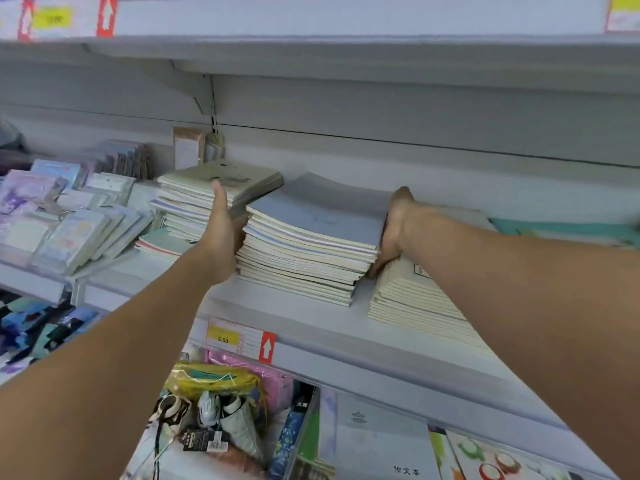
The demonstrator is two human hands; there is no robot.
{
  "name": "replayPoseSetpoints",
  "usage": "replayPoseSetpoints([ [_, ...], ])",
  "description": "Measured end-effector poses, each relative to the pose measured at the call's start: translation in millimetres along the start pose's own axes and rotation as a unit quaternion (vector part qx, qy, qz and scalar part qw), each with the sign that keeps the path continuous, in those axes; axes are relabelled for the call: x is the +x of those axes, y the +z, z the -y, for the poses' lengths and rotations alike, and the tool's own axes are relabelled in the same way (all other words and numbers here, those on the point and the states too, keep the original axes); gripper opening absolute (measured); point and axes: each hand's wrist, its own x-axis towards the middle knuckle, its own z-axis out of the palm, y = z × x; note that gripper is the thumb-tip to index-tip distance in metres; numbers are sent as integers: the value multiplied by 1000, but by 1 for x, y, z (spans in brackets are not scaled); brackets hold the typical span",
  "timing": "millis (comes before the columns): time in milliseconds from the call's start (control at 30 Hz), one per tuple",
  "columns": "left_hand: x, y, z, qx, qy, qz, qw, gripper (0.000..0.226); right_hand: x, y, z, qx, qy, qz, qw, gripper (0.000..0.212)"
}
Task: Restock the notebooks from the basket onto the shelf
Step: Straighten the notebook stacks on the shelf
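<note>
Notebook stack (311, 237): blue-grey cover on top, on the white shelf (277, 317), between two other notebook piles.
Left hand (221, 233): flat against the stack's left side, thumb up.
Right hand (394, 226): fingers straight, pressed to the stack's right side, above the cream notebook pile (415, 299).
Price tag (239, 337): shelf's near edge.

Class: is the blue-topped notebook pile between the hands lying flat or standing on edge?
Flat: the pile lies stacked, covers up, on the shelf.
</note>
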Motion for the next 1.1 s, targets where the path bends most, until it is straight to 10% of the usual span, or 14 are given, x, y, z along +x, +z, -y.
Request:
replayPoseSetpoints([
  [300,16,-2,7,-22,-10,58,998,77,29,13,-2,-24,-27,-17,999,84],
  [533,17,7,-12,-10,-19,14,1000,108,27,13,-7,-39,-73,-5,997,50],
  [933,14,19,-15,95,-13,4,995,116,23,-1,-18,102,-31,75,992,84],
  [1100,-8,3,-5,-2,105,71,992,81,2,2,-12,63,-84,69,992,92],
])
